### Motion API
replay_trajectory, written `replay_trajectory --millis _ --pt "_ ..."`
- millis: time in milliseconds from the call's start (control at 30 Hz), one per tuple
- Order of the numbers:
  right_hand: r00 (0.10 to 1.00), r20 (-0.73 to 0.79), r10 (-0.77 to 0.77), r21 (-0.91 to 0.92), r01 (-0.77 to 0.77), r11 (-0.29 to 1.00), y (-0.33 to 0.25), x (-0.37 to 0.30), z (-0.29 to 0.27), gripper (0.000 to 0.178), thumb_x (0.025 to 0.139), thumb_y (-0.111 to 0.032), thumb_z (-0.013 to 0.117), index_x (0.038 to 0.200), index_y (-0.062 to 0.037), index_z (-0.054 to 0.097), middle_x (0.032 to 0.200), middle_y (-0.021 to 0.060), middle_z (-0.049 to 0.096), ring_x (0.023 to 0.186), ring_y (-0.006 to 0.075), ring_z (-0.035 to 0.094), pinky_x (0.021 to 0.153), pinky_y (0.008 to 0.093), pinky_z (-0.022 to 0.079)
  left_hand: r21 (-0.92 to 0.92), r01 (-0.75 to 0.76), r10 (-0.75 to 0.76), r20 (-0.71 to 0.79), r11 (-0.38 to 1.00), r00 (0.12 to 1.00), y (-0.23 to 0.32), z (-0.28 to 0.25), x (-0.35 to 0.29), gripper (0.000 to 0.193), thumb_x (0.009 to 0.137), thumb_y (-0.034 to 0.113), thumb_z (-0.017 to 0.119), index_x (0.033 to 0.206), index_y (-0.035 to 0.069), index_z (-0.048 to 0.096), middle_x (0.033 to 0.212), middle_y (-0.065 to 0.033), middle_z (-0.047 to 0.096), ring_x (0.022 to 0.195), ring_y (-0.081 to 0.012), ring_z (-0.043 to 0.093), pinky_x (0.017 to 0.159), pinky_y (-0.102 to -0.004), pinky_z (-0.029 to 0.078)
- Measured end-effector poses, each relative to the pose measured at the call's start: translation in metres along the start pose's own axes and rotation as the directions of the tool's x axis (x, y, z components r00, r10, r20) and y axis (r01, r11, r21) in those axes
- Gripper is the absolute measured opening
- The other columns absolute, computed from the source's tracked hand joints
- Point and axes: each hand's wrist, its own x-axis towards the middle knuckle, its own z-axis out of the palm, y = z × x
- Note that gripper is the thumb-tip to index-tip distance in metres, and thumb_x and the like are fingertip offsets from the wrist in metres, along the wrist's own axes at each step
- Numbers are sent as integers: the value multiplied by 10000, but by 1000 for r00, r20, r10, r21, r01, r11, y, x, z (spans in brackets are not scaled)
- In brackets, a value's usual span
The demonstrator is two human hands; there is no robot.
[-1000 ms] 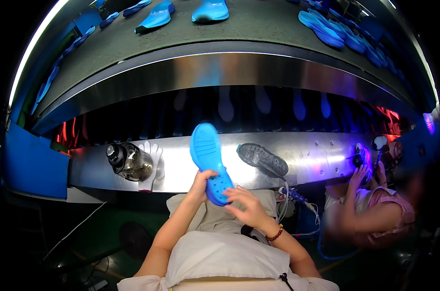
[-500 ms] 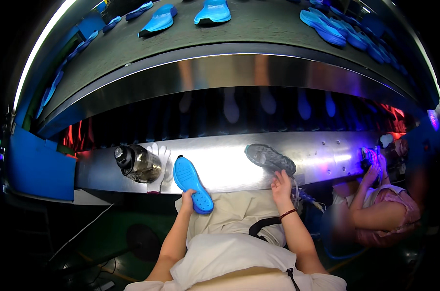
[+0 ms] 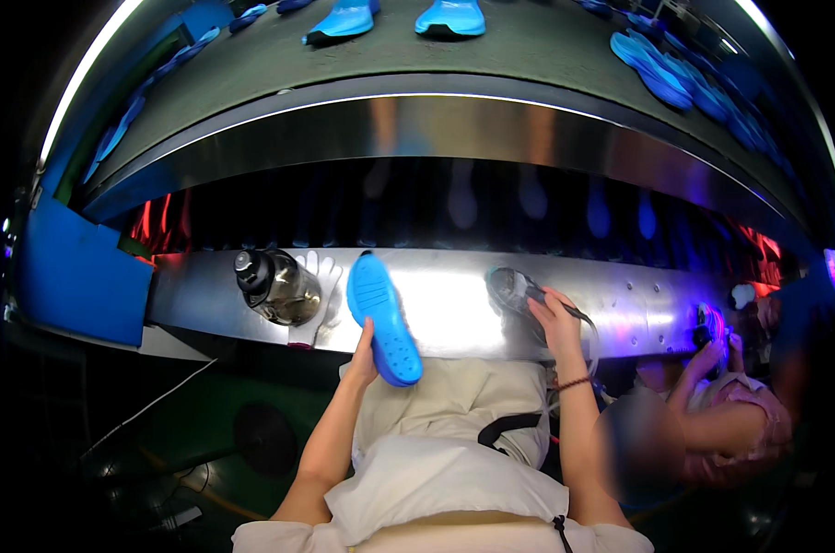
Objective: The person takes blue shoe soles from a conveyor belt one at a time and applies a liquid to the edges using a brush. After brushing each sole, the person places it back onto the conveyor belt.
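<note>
My left hand [image 3: 365, 358] grips a bright blue shoe sole [image 3: 373, 284] by its near side, thumb along the edge. The sole stands tilted above the steel bench, its ribbed and dotted face toward me. In my right hand [image 3: 555, 323] is a dark, pen-like tool [image 3: 534, 293] with a pale cord running from its back end; its exact kind I cannot tell. Beneath its tip a grey, see-through sole [image 3: 507, 289] lies on the bench, partly hidden by my fingers. Whether the tip touches it does not show.
A dark-lidded bottle [image 3: 284, 288] and a white glove [image 3: 323, 286] sit at the left on the steel bench [image 3: 449, 309]. Beyond, a green conveyor belt [image 3: 519, 60] carries several blue soles [image 3: 449, 17]. At right, a co-worker's hands [image 3: 712, 355] handle a shoe part under violet light.
My right hand has gone from bent fingers beside the grey sole to gripping the corded tool over it. The blue sole in my left hand has moved slightly farther from me, standing straighter.
</note>
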Motion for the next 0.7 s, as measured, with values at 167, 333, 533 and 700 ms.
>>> replay_trajectory --millis 167,333,533,700 --pt "907 421 -17 238 -93 967 -39 -35 31 291 843 -64 479 1110 49 506 1071 208 562 917 292 601 794 320 517 -272 167 -47 398 948 916 54 95 -8 1042 684 810 17 1294 28 338 1151 -190 508 1065 -312 498 937 -437 377" --pt "852 515 -94 284 -66 957 -59 -56 77 253 789 12 543 1040 42 554 1052 201 579 916 261 605 802 312 518 -336 217 24 588 916 809 51 141 -21 1004 702 798 28 1314 58 319 1140 -196 503 1037 -348 520 907 -475 400" --pt "886 432 -169 66 156 986 -61 -57 96 185 768 -8 613 949 25 592 917 141 633 847 172 601 744 285 491 -347 257 6 605 902 796 51 166 -42 994 705 794 21 1337 70 273 1176 -182 481 1083 -370 492 899 -472 410" --pt "912 392 -119 34 115 993 -70 -55 104 171 770 -19 608 932 32 595 882 129 639 795 169 611 746 279 496 -334 253 -18 571 908 820 53 171 -47 988 710 787 14 1313 64 310 1137 -175 505 1039 -335 524 879 -457 430"
